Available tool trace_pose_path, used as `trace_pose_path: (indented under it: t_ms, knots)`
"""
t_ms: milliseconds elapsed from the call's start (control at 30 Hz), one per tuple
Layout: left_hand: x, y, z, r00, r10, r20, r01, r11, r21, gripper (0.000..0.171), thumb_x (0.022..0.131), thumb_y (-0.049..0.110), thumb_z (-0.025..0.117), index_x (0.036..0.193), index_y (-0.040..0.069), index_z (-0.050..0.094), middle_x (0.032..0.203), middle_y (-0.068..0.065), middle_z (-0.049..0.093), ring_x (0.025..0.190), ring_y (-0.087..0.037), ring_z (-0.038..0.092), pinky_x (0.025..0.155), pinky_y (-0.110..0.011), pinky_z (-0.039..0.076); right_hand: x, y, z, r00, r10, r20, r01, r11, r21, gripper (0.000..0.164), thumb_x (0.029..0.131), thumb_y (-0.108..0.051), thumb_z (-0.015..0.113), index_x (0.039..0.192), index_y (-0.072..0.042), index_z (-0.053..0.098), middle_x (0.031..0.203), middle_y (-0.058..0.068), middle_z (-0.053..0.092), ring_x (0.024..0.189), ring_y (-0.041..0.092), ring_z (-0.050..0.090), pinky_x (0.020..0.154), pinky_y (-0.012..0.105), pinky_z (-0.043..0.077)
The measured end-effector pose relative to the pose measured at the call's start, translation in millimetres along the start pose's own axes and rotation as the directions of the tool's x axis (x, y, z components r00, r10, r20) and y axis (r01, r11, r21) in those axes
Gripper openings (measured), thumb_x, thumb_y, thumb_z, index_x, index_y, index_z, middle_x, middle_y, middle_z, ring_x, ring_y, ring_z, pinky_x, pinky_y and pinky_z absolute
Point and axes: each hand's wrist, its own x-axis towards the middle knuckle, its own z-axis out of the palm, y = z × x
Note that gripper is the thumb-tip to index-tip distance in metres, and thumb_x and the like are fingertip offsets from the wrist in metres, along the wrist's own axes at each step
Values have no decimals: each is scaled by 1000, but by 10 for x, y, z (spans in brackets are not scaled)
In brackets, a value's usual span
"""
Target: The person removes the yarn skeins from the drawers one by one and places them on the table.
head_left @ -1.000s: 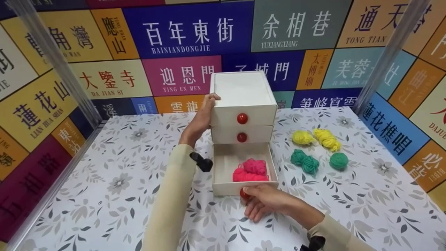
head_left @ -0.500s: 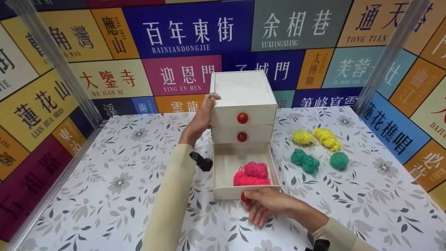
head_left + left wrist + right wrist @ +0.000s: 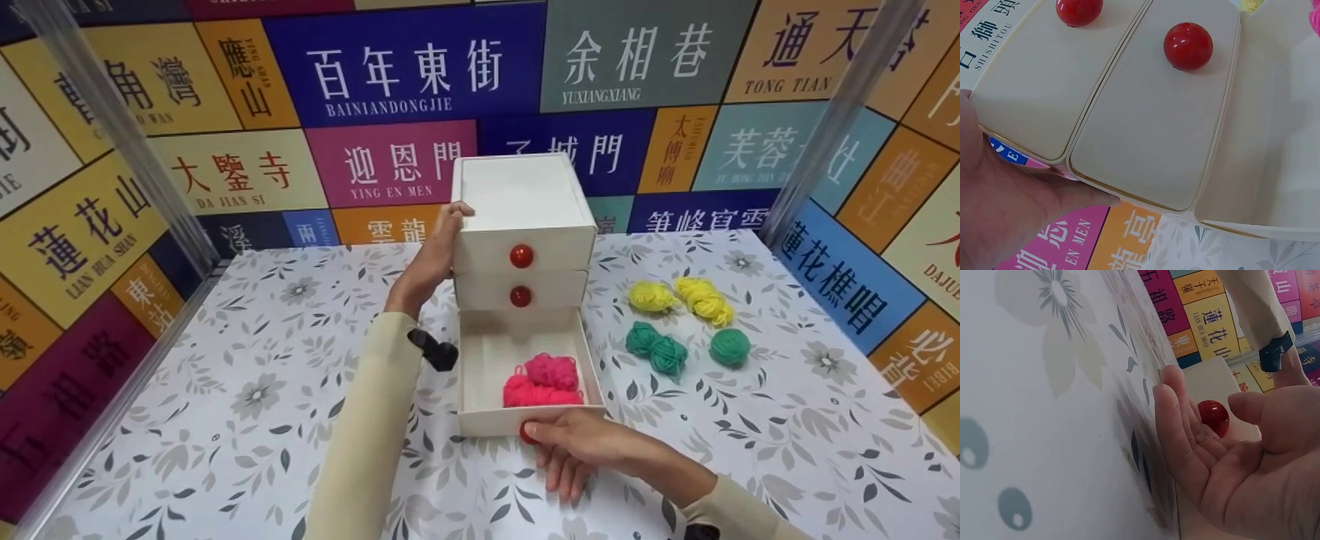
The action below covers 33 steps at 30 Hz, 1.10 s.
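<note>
A white three-drawer cabinet (image 3: 517, 191) with round red knobs stands mid-table. Its bottom drawer (image 3: 480, 424) is pulled far out, with two bundles of pink yarn (image 3: 551, 381) inside at the front right. My left hand (image 3: 441, 247) holds the cabinet's left side, fingertips bent over the top edge; the left wrist view shows the thumb (image 3: 1081, 194) lying along that side. With thumb and index finger my right hand (image 3: 592, 446) pinches the bottom drawer's red knob (image 3: 1214, 417), while the other fingers hang below it. The upper two drawers are closed.
Right of the cabinet lie two yellow yarn bundles (image 3: 703, 300), a green yarn bundle (image 3: 657, 349) and a green yarn ball (image 3: 729, 347). A floral cloth (image 3: 247, 450) covers the table. Behind stands a wall of colourful sign panels (image 3: 405, 64), with clear posts (image 3: 142, 150) at both sides.
The bottom drawer has slid a little farther out toward me, with the right hand on its knob and the pink yarn riding along. The left hand stays in place on the cabinet.
</note>
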Motion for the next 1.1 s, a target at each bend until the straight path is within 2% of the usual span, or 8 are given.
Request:
trace_pose_path:
  t_ms: [100, 267, 433, 533, 667, 867, 1100]
  knots:
    - [-7, 6, -1, 1000, 2, -1, -2, 1000, -7, 30, 108, 43, 23, 129, 25, 35, 140, -16, 39, 120, -38, 52, 98, -65, 44, -72, -70, 14, 1000, -26, 2, 26, 996, -80, 47, 101, -41, 55, 84, 2, 65, 62, 4, 67, 47, 9, 62, 45, 22, 51]
    - [-26, 3, 1, 1000, 6, 1, -6, 1000, -13, 30, 108, 43, 22, 128, 25, 35, 135, -18, 42, 114, -36, 55, 94, -62, 47, -164, -212, 2, 995, -101, 2, 99, 976, -192, 38, 99, -30, 62, 87, 6, 67, 65, 2, 67, 52, 9, 62, 50, 20, 52]
    - [-22, 0, 0, 1000, 0, -2, 0, 1000, 8, 29, 108, 42, 22, 128, 26, 35, 138, -17, 41, 118, -36, 54, 97, -63, 46, -180, -338, -63, 974, -224, -35, 205, 937, -282, 24, 96, -16, 63, 91, 7, 67, 73, 5, 68, 62, 10, 62, 55, 20, 53]
    - [-18, 3, 1, 1000, 0, -3, 0, 1000, 14, 29, 108, 42, 22, 129, 26, 35, 139, -16, 40, 120, -37, 53, 98, -64, 45, -188, -399, -99, 959, -268, -88, 231, 927, -295, 18, 94, -12, 65, 92, 6, 67, 76, 5, 67, 65, 11, 59, 54, 20, 51]
    - [-14, 4, -1, 1000, 3, 1, -3, 1000, 12, 29, 108, 42, 23, 129, 26, 35, 140, -17, 40, 120, -37, 52, 98, -64, 45, -185, -475, -123, 936, -307, -173, 239, 914, -327, 13, 91, -12, 68, 93, 1, 69, 79, 2, 64, 69, 13, 55, 57, 20, 48]
    - [-10, 3, 0, 1000, -5, -2, 5, 1000, 12, 30, 108, 44, 23, 130, 26, 34, 142, -16, 39, 122, -38, 52, 99, -64, 45, -139, -559, -207, 892, -376, -252, 231, 857, -460, 10, 88, -14, 73, 89, -5, 68, 84, 3, 64, 78, 14, 56, 70, 24, 49]
    - [-8, 6, 7, 1000, -9, -2, 9, 1000, 2, 31, 108, 44, 23, 129, 26, 35, 142, -16, 37, 122, -38, 51, 99, -65, 44, -105, -700, -325, 890, -351, -291, 140, 818, -558, 14, 87, -16, 76, 96, -8, 69, 91, 4, 68, 84, 15, 60, 76, 28, 51]
